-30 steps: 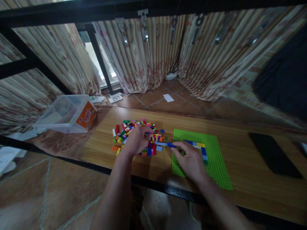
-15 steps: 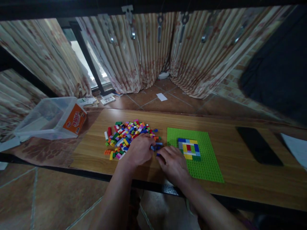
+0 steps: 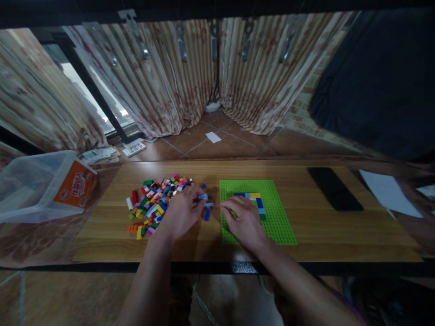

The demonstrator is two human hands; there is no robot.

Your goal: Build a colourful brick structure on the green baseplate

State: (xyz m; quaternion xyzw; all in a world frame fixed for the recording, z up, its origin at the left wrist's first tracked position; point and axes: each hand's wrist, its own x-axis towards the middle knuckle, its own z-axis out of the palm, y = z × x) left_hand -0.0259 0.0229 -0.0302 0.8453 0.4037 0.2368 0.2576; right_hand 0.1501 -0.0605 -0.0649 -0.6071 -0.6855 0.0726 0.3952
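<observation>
My left hand [image 3: 181, 210] is at the right side of a pile of colourful toy bricks [image 3: 156, 199], its fingers closed at a light blue brick [image 3: 203, 197]. Another light blue brick [image 3: 209, 205] and a dark blue brick [image 3: 207, 214] lie just right of those fingertips. Over the left part of a green studded baseplate [image 3: 277, 226], my right hand [image 3: 244, 222] has its thumb and fingers pinched together; whatever may be between them is too small to make out. It partly covers a built square of blue, yellow, white and green bricks [image 3: 259, 203] on the plate.
A black phone-like slab [image 3: 335, 189] lies on the wooden table [image 3: 316, 244] to the right, with white paper [image 3: 390, 192] beyond it. A clear plastic box [image 3: 37, 181] with an orange label stands off the table's left end. Curtains [image 3: 163, 81] hang behind.
The view has swung right. My hands have moved apart: the left is back against the pile, the right is over the baseplate's left edge, hiding more of the built square.
</observation>
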